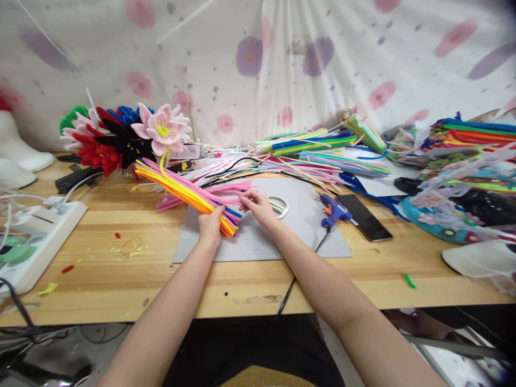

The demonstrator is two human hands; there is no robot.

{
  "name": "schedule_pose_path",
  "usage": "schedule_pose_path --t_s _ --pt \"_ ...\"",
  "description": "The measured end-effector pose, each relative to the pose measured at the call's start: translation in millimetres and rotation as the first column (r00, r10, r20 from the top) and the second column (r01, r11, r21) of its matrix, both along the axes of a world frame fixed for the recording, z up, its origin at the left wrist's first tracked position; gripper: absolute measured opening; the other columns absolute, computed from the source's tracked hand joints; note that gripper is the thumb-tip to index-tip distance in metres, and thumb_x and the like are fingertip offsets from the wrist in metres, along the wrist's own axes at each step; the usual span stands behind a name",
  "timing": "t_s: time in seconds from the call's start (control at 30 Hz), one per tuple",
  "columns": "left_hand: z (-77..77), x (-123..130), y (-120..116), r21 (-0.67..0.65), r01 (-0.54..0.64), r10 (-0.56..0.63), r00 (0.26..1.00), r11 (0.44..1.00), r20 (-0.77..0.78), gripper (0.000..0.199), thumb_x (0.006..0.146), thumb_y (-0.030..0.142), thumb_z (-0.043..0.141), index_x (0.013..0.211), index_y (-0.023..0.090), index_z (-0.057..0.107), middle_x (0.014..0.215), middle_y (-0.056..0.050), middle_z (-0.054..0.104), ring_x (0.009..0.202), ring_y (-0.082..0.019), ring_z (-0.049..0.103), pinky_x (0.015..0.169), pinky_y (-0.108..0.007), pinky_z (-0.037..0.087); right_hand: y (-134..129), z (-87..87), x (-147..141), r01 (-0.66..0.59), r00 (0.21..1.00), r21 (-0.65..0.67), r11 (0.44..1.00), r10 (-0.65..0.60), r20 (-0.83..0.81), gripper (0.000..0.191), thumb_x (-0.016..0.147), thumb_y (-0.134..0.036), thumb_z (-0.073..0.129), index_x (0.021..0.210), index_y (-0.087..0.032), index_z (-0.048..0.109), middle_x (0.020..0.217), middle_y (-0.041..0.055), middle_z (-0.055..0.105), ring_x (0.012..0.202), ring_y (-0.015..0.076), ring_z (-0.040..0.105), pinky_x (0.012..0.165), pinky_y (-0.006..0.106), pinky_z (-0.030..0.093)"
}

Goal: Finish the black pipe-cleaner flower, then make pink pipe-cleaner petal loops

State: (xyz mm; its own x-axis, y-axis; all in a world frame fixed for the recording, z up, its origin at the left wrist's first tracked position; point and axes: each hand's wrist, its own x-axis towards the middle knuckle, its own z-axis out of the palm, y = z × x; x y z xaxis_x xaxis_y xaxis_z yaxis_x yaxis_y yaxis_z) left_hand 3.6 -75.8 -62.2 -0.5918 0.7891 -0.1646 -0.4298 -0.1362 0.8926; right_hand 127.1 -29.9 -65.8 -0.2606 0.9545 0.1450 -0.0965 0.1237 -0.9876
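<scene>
My left hand (210, 224) is closed around a thick bundle of pipe cleaners (181, 191), mostly yellow, orange and pink, with some purple and blue. The bundle slants over the left part of a grey mat (229, 250). Just right of its lower end, my right hand (258, 207) has its fingertips pinched at the end of pink pipe cleaners (223, 189); exactly how many it grips is hidden. Beside that hand a roll of white tape (284, 207) lies on the mat.
A blue glue gun (332, 210) and a phone (365, 217) lie to the right. Fuzzy flowers (121, 134) stand at back left, above a power strip (48, 236). Piles of pipe cleaners (310, 142) line the back. Plastic-wrapped items (471, 193) crowd the right side.
</scene>
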Motion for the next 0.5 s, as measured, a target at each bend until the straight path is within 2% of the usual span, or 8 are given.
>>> schedule_pose_path --t_s 0.17,0.3,0.4,0.5 --pt "0.2 0.9 -0.8 -0.080 0.030 -0.027 0.999 0.996 0.039 0.024 0.046 0.015 0.065 0.068 0.014 0.055 0.053 0.004 0.056 0.046 -0.015 0.056 0.047 -0.029 0.047 -4.0 4.7 2.6 -0.075 0.997 0.044 0.996 0.074 0.026 0.031 0.066 -0.045 0.064 0.080 -0.019 0.054 0.072 -0.0025 0.056 0.061 0.0094 0.055 0.060 0.024 0.044" --pt "-3.5 0.5 0.7 -0.035 0.018 -0.017 0.999 0.999 0.034 0.030 0.044 0.016 0.069 0.071 0.014 0.056 0.058 0.003 0.058 0.050 -0.015 0.058 0.049 -0.028 0.048 -7.3 7.2 3.4 -0.197 0.962 0.097 0.976 0.173 0.211 0.031 0.063 -0.039 0.069 0.083 -0.018 0.058 0.082 -0.0006 0.060 0.068 0.0100 0.053 0.064 0.024 0.043" --pt "-5.2 -0.2 0.8 -0.032 0.013 -0.012 1.000 0.999 0.023 0.031 0.043 0.017 0.071 0.070 0.014 0.057 0.059 0.003 0.059 0.050 -0.014 0.058 0.050 -0.028 0.048 -7.1 4.2 1.1 -0.172 0.934 0.154 0.973 0.111 0.340 0.022 0.067 -0.034 0.066 0.080 -0.017 0.059 0.078 -0.0005 0.061 0.069 0.0109 0.053 0.067 0.025 0.042" --pt "-3.9 -0.1 -0.9 -0.060 0.041 -0.041 0.999 0.997 -0.004 0.028 0.045 0.016 0.070 0.070 0.013 0.057 0.058 0.002 0.059 0.049 -0.015 0.058 0.049 -0.029 0.048 -6.2 1.1 -1.1 -0.132 0.920 0.196 0.972 0.047 0.389 0.017 0.071 -0.031 0.060 0.081 -0.017 0.060 0.078 -0.0002 0.062 0.071 0.0119 0.053 0.070 0.026 0.042"
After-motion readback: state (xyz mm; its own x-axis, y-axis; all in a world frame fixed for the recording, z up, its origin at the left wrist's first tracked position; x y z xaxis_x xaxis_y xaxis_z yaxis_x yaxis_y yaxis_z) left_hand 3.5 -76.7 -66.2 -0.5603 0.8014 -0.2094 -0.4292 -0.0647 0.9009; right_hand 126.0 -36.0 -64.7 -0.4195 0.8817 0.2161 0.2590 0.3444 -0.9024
